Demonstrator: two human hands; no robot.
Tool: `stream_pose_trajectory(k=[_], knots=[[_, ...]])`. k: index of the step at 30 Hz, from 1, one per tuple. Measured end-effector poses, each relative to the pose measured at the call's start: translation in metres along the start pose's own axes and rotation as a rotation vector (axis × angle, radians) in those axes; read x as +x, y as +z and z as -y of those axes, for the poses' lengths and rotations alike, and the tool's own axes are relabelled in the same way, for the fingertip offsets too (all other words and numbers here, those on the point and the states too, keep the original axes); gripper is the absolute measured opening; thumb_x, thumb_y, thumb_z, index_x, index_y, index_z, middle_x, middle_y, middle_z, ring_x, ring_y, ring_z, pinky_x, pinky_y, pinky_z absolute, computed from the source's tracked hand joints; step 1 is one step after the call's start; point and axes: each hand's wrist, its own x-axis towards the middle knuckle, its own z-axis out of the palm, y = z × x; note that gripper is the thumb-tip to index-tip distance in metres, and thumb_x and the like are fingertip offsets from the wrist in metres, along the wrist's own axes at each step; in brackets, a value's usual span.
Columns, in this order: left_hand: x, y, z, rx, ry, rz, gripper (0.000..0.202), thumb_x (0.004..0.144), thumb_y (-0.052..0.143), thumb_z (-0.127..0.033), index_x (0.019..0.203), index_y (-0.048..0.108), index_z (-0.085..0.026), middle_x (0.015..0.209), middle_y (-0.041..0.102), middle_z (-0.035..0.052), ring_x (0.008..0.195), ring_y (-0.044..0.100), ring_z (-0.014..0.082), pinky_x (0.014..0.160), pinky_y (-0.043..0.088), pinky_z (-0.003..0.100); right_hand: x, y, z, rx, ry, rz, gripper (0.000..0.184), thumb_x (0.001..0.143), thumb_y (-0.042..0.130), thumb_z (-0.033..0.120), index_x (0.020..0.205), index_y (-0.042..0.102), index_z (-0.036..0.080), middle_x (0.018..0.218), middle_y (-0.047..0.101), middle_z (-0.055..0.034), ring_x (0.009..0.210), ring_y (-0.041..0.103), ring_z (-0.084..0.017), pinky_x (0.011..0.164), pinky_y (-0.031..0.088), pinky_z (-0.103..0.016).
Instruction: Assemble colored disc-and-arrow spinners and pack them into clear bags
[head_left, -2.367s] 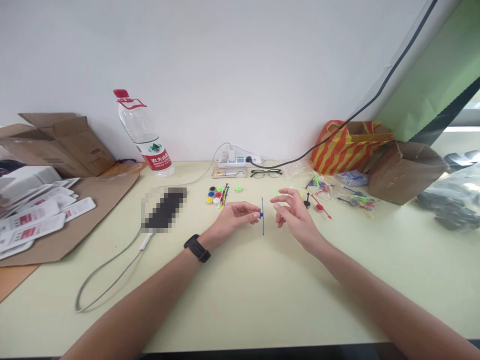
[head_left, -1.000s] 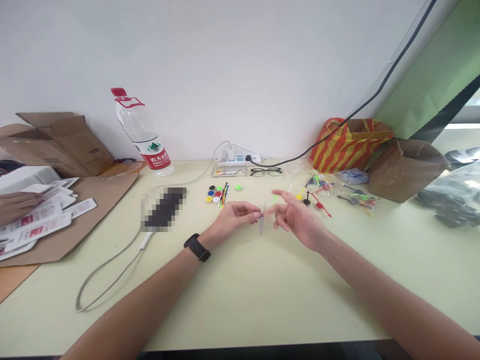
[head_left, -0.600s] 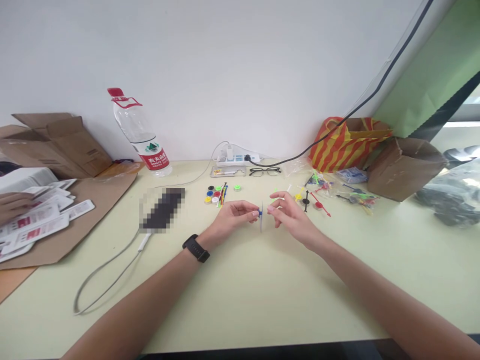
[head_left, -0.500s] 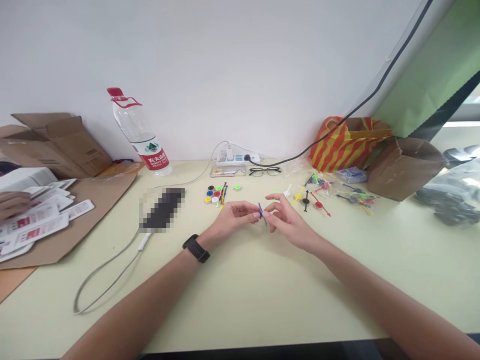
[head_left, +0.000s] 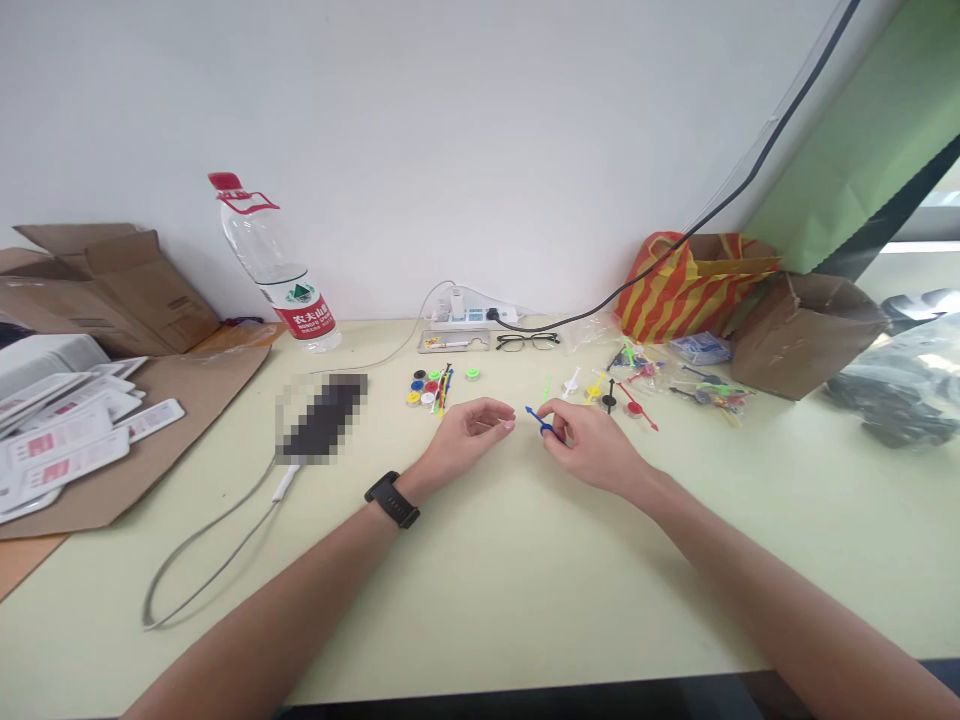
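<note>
A blue arrow-shaped plastic spinner [head_left: 534, 414] is pinched between the thumb and fingers of my right hand [head_left: 596, 440], its tip pointing up and left. My left hand [head_left: 472, 435] hovers just to the left, fingers curved and thumb slightly apart, with nothing visible in it. Beyond the left hand lie several small round coloured discs [head_left: 428, 399] and a bundle of thin coloured arrows [head_left: 448, 385]. One green disc [head_left: 472, 374] sits apart. Past my right hand are a white spinner [head_left: 572, 381], a yellow one [head_left: 595, 388], a black one [head_left: 610, 400] and a red one [head_left: 636, 410].
Bagged coloured pieces [head_left: 716, 392] lie at right, before a brown box [head_left: 806, 335] and a striped bag [head_left: 675, 290]. Glasses [head_left: 528, 342] and a power strip [head_left: 472, 315] are at the back. A bottle [head_left: 300, 300], a blurred dark object [head_left: 326, 420] and white cards [head_left: 67, 430] are left.
My hands have drawn apart; the blue spinner has left the left fingers and gone with my right hand. Another person's hand over the white cards at far left is out of view.
</note>
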Motion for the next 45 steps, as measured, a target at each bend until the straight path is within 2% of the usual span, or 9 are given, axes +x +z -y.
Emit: stream_pose_trajectory(k=[3, 6, 9, 12, 18, 28, 36, 40, 45], knots=[[0.002, 0.0, 0.009, 0.067, -0.005, -0.034, 0.03, 0.089, 0.074, -0.044, 0.104, 0.074, -0.018, 0.107, 0.076, 0.0095, 0.101, 0.072, 0.0234, 0.094, 0.058, 0.039, 0.001, -0.007, -0.007, -0.403, 0.095, -0.023, 0.017, 0.086, 0.058, 0.019, 0.099, 0.068, 0.02, 0.078, 0.07, -0.0052, 0.072, 0.063, -0.022, 0.061, 0.03, -0.032], [0.002, 0.002, 0.014, 0.105, -0.009, -0.043, 0.029, 0.09, 0.072, -0.043, 0.105, 0.073, -0.019, 0.105, 0.076, 0.0084, 0.098, 0.072, 0.0224, 0.091, 0.058, 0.038, 0.0, -0.01, -0.005, -0.536, 0.083, -0.143, 0.017, 0.091, 0.054, 0.022, 0.101, 0.068, 0.019, 0.095, 0.074, -0.0102, 0.084, 0.066, -0.025, 0.062, 0.031, -0.033], [0.001, 0.004, 0.013, 0.151, 0.013, -0.055, 0.026, 0.09, 0.07, -0.041, 0.105, 0.072, -0.019, 0.105, 0.075, 0.0079, 0.096, 0.071, 0.0217, 0.09, 0.059, 0.037, -0.004, -0.006, 0.003, -0.476, -0.02, -0.153, 0.022, 0.099, 0.049, 0.03, 0.109, 0.066, 0.02, 0.106, 0.074, -0.0105, 0.095, 0.066, -0.025, 0.068, 0.037, -0.033], [0.0, 0.006, 0.012, 0.181, 0.039, -0.067, 0.023, 0.092, 0.067, -0.037, 0.107, 0.072, -0.02, 0.11, 0.075, 0.0077, 0.097, 0.071, 0.0213, 0.089, 0.059, 0.037, -0.009, 0.003, 0.012, -0.438, -0.1, -0.014, 0.025, 0.102, 0.046, 0.032, 0.111, 0.065, 0.019, 0.112, 0.073, -0.0106, 0.1, 0.066, -0.025, 0.074, 0.041, -0.034], [0.0, 0.007, 0.012, 0.224, 0.087, -0.097, 0.02, 0.097, 0.055, -0.027, 0.107, 0.071, -0.02, 0.114, 0.075, 0.0076, 0.104, 0.07, 0.0216, 0.091, 0.057, 0.037, -0.012, 0.011, 0.017, -0.466, -0.107, 0.109, 0.025, 0.104, 0.047, 0.038, 0.114, 0.062, 0.02, 0.114, 0.073, -0.0109, 0.1, 0.065, -0.027, 0.08, 0.043, -0.037], [-0.001, 0.006, 0.017, 0.287, 0.11, -0.075, 0.024, 0.097, 0.052, -0.026, 0.113, 0.069, -0.02, 0.117, 0.074, 0.0083, 0.103, 0.069, 0.0221, 0.089, 0.057, 0.038, -0.013, 0.012, 0.011, -0.325, -0.134, 0.092, 0.024, 0.101, 0.055, 0.033, 0.119, 0.062, 0.02, 0.122, 0.07, -0.0161, 0.105, 0.067, -0.03, 0.08, 0.045, -0.037], [-0.002, 0.006, 0.018, 0.326, 0.118, -0.038, 0.034, 0.094, 0.053, -0.02, 0.124, 0.068, -0.019, 0.123, 0.072, 0.0098, 0.105, 0.069, 0.0226, 0.088, 0.058, 0.037, -0.014, 0.012, 0.017, -0.11, -0.273, 0.081, 0.019, 0.1, 0.054, 0.027, 0.112, 0.068, 0.024, 0.105, 0.076, -0.007, 0.092, 0.069, -0.023, 0.072, 0.043, -0.033], [-0.003, 0.004, 0.018, 0.42, 0.195, 0.026, 0.03, 0.09, 0.057, -0.017, 0.115, 0.073, -0.021, 0.12, 0.072, 0.0088, 0.104, 0.068, 0.0229, 0.091, 0.056, 0.038, -0.012, 0.014, 0.012, -0.085, -0.274, 0.05, 0.019, 0.099, 0.052, 0.021, 0.107, 0.069, 0.023, 0.104, 0.076, -0.0058, 0.091, 0.069, -0.022, 0.073, 0.044, -0.032], [-0.001, -0.004, 0.018, 0.549, 0.262, 0.062, 0.022, 0.097, 0.055, -0.024, 0.1, 0.077, -0.022, 0.112, 0.073, 0.0079, 0.107, 0.065, 0.0248, 0.095, 0.052, 0.04, -0.01, 0.015, 0.008, -0.08, -0.267, 0.064, 0.02, 0.097, 0.054, 0.019, 0.108, 0.07, 0.023, 0.105, 0.075, -0.0061, 0.095, 0.069, -0.022, 0.077, 0.045, -0.032]])
